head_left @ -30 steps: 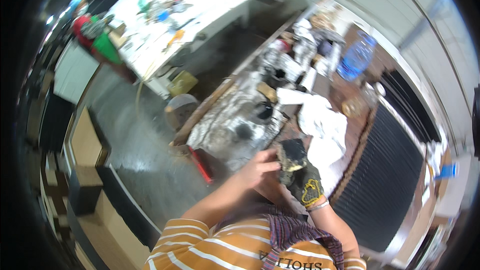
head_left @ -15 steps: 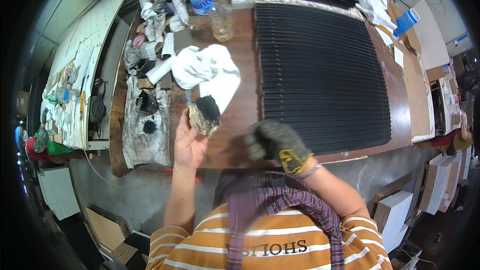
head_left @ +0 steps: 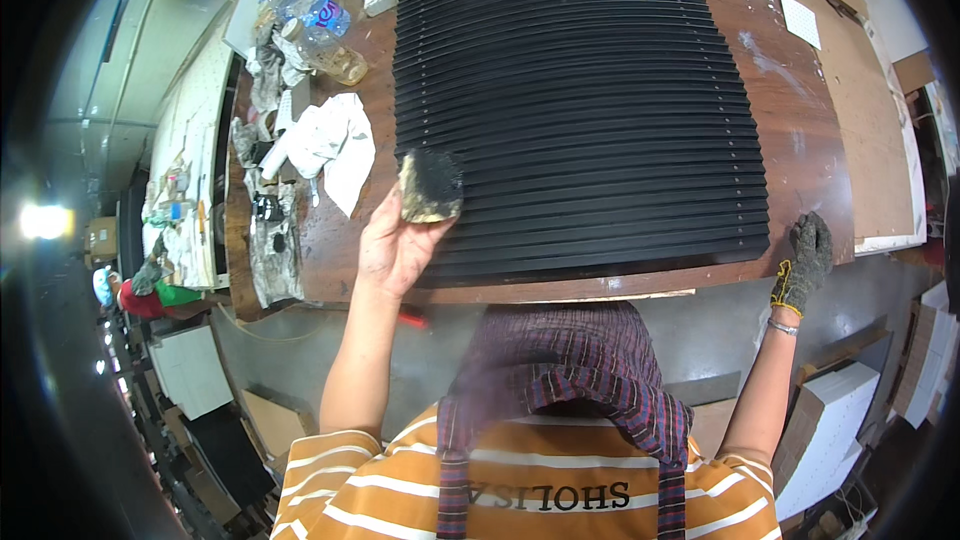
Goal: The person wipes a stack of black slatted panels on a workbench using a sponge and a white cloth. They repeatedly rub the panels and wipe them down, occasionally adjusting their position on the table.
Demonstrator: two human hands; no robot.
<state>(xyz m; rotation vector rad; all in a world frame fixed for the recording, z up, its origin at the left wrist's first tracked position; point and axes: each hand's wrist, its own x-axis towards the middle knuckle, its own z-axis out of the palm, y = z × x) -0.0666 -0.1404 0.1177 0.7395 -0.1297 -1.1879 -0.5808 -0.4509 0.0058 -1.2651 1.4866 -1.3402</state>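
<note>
My bare left hand (head_left: 392, 252) is closed round a rough yellowish sponge (head_left: 434, 186) with a blackened face. It holds the sponge over the left edge of a set of black slats (head_left: 580, 120), laid side by side on the brown table (head_left: 780, 130). On my right hand (head_left: 808, 248) is a dark grey knit glove with a yellow cuff. That hand rests at the table's front right edge, its fingers stretched out and holding nothing that I can see.
A crumpled white cloth (head_left: 328, 145) lies left of the slats. Behind it are a clear water bottle (head_left: 315, 12) and a jar (head_left: 335, 58) on its side. Further left, a black cup (head_left: 267, 207) stands on stained cloth. White panels (head_left: 825, 430) are stacked at right.
My left hand has carried the sponge rightward and up to the slats' left edge. My gloved right hand has swung from the middle out to the table's right side. The view has shifted.
</note>
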